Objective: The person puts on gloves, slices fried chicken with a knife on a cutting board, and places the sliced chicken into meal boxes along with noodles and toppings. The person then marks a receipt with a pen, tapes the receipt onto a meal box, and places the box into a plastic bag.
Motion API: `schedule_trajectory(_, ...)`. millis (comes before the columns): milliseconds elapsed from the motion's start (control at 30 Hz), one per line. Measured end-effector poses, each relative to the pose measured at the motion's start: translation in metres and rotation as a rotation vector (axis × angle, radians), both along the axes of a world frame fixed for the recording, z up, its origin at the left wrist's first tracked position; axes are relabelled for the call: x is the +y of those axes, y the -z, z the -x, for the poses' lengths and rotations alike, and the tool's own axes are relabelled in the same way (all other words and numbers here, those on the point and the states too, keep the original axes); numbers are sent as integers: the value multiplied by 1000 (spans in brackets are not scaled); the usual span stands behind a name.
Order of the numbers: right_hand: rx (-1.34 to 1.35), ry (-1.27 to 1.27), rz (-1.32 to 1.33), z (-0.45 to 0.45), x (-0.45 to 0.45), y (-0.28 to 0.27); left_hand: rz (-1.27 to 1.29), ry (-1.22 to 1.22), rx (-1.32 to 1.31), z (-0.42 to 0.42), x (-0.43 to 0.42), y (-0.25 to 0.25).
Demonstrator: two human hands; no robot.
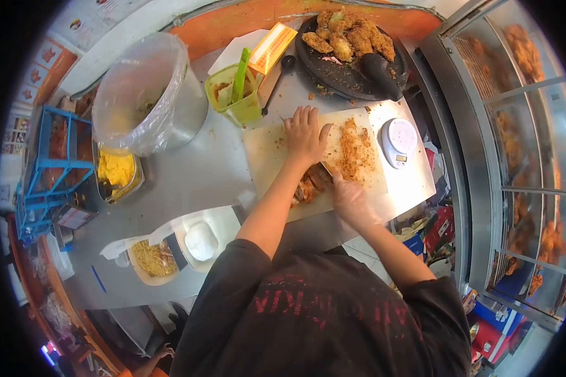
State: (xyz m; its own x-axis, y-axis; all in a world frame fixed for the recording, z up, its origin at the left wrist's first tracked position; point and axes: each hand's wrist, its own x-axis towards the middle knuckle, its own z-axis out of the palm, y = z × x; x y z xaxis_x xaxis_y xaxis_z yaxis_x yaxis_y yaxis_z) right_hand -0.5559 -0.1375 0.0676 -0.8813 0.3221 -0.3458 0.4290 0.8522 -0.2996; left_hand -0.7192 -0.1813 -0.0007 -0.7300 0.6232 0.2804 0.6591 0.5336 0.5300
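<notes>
From my end on the head feed: left hand [304,135] is palm down over the pale cutting board [264,146], fingers stretched forward and slightly apart, thumb out to the side; I can't tell what, if anything, the palm presses on. Right hand [353,200] is nearer the body, fingers curled round what looks like a knife [327,168]; most of the blade is hidden from me, so can't call the contact point. Chopped meat [311,186] sits on the near part of the board, under and beside the left wrist, left of the right hand. Orange-brown crumbs [356,151] are spread across the board right of the left hand, with the white scale [400,143] just beyond them. Far side, I have a round black dish [333,78] carrying fried pieces [352,32] plus a black rounded tool. Left of that: black spoon [287,63], yellow patterned box [272,48], green tub [250,110] with a green handle sticking out. Further left, plastic-lined bin [148,94] and a metal tray of yellow food [116,168]. Takeaway box [154,259] with noodles is near-left. Glass cabinet with fried chicken stands at far right.
</notes>
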Motion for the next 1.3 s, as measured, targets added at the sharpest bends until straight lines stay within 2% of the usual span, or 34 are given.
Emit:
schedule_trajectory(67,32,11,-31,3,6,11,14,24,81,7,8,-1)
schedule_trajectory(167,63,39,30,-4,9,14,62,-15,43,5,11,2)
schedule_trajectory(233,148,-89,-82,-1,19,29,10,12,-215,15,10,-2)
schedule_trajectory(267,163,-95,-88,2,26,16,5,6,-199,19,7,-10)
schedule_trajectory(333,190,-21,-96,-1,39,-16,-659,9,-406,20,-9,-32)
schedule_trajectory(400,224,-33,-150,-11,70,4,-733,15,-364,2,-31,-60)
schedule_trajectory(467,262,-49,-201,-13,73,8,-886,31,-502,-25,-56,-95)
schedule_trajectory(533,193,18,-285,-7,57,-3,-917,-49,-486,-43,-81,-105)
schedule_trajectory(567,292,-24,-304,-8,46,18,-947,-113,-488,-52,-93,-106)
schedule_trajectory(633,354,-111,-322,-2,10,25,-939,-202,-445,-66,-113,-107)
schedule_trajectory(667,364,-128,-307,5,-9,17,-940,-272,-411,-72,-122,-108)
schedule_trajectory(733,191,-101,-140,17,-40,-6,-906,-312,-350,-83,-143,-112)
schedule_trajectory(867,201,-72,-138,26,-68,7,-857,-443,-265,-105,-185,-123)
schedule_trajectory(933,365,-128,-105,24,-74,18,-873,-467,-239,-115,-206,-127)
schedule_trajectory(1067,533,-191,-55,19,-81,40,-783,-566,-228,-122,-251,-116)
schedule_trajectory(1133,735,-80,-33,26,-74,53,-592,-521,-319,-118,-280,-104)
schedule_trajectory(1167,736,-79,-37,27,-69,55,-381,-475,-276,-115,-298,-95)
schedule_trajectory(1200,806,22,92,27,-65,56,-381,-473,-277,-115,-313,-89)
schedule_trajectory(1233,877,125,221,29,-69,59,11,-397,-114,-116,-325,-84)
schedule_trajectory(1267,880,127,216,27,-83,41,396,-310,50,-118,-336,-78)
schedule_trajectory(1300,970,102,281,21,-98,9,387,-304,56,-118,-344,-70)
